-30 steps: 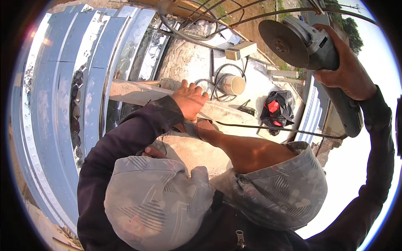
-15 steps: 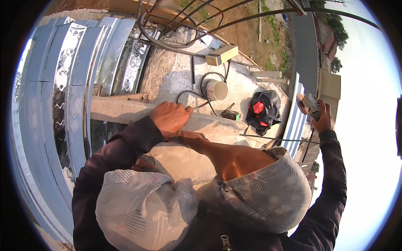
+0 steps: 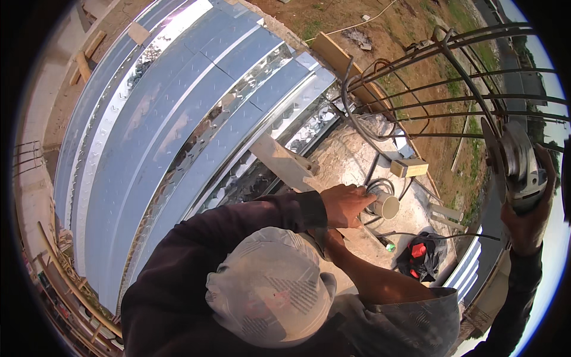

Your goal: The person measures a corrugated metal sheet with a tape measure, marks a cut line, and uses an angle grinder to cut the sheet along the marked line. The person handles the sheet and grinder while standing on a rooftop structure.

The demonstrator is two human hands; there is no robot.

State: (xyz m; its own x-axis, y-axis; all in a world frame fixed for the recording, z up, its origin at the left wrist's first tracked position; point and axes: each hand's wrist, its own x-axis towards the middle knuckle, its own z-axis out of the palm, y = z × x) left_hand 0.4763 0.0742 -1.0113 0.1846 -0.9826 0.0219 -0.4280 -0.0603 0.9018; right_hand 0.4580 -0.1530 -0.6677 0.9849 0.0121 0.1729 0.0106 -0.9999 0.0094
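My right hand (image 3: 526, 229) is raised at the far right, its fingers wrapped around the body of a grey angle grinder (image 3: 523, 169). The grinder's disc stands close to the bars of a rebar cage (image 3: 458, 98); whether they touch cannot be told. Low in the middle, my left hand (image 3: 345, 205) bears on a pale, dusty wooden beam (image 3: 276, 157), fingers bent over it. My bare shin (image 3: 380, 276) runs down to the beam beside that hand. Just past its fingers stands a pale round pipe end (image 3: 388, 206) with black cable looped around it.
Long shiny metal sheets (image 3: 160, 113) spread across the left. A yellowish box (image 3: 409, 168) lies on the concrete behind the pipe. A black plastic bag with red things (image 3: 422, 256) sits to the right. Bare ground (image 3: 351, 30) lies below, beyond a plank edge.
The view has swung left, showing more metal sheets. The grinder in my right hand now appears beside the rebar cage instead of against the sky. My left hand stays on the beam.
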